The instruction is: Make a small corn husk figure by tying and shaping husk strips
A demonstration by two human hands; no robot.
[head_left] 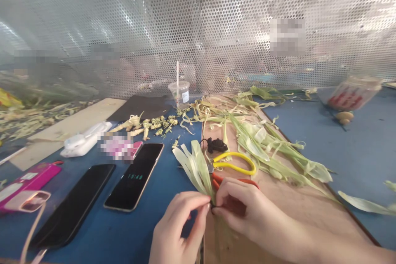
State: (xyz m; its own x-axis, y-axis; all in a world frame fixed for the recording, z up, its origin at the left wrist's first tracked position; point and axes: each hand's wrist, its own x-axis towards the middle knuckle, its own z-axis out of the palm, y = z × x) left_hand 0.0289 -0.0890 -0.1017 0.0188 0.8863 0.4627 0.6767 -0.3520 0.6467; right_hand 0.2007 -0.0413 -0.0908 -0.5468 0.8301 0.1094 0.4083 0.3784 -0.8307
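While the left hand (177, 225) pinches the pale husk bundle (198, 171) at its base, thumb and forefinger closed, the right hand's (247, 206) fingertips close on what looks like dark thread (213, 206). A firm pinch should stop strips slipping; the bundle fans out beside yellow-and-red-handled cutters or pliers (230, 154).

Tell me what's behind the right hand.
Part of a red handle shows beyond the right hand, over brown board; the rest, and anything else covered, cannot be seen.
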